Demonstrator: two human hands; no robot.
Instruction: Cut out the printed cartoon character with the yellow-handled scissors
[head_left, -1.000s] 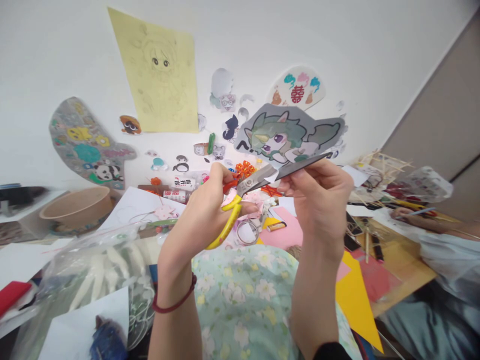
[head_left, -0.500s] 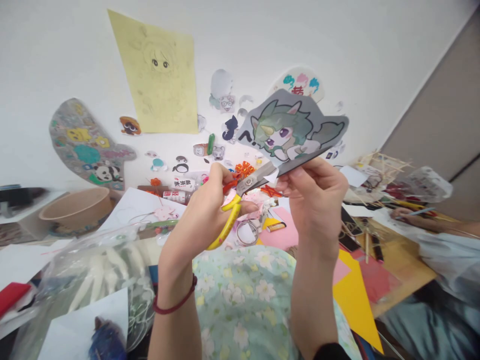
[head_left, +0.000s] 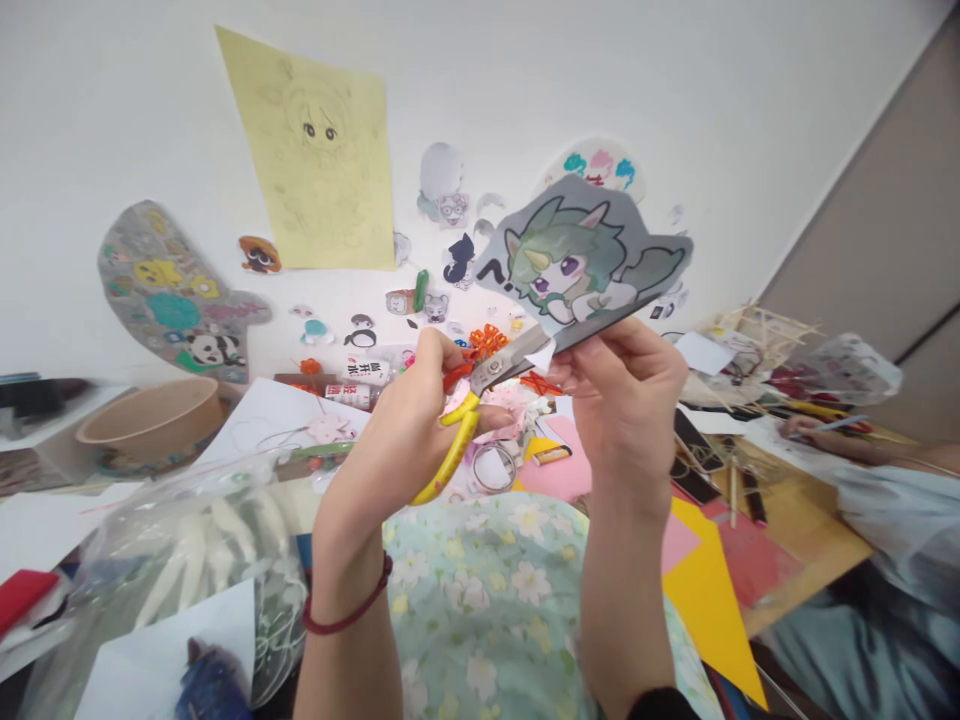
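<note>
My left hand (head_left: 416, 410) is closed on a pair of scissors (head_left: 465, 430) with yellow and red handles, its fingers through and around the loops. The blades point up and to the right, against the lower left edge of a paper cutout (head_left: 577, 250). A green-haired cartoon figure with a yellow horn is printed on the grey cutout. My right hand (head_left: 626, 395) pinches the cutout by its lower edge, which is folded or curled dark there. A small white paper flap (head_left: 541, 356) sticks out by the blades. Some of my right fingers are hidden behind the paper.
On the wall behind hang a yellow drawing sheet (head_left: 330, 170) and several stickers. A brown bowl (head_left: 150, 415) and a clear plastic bag (head_left: 195, 550) are at left. Another person's hand (head_left: 814, 428) holds a pen at right. A tape roll (head_left: 493, 467) lies beyond my lap.
The scissor blades have opened or shifted very slightly at the paper's edge. Both hands and the cutout stay almost in the same place.
</note>
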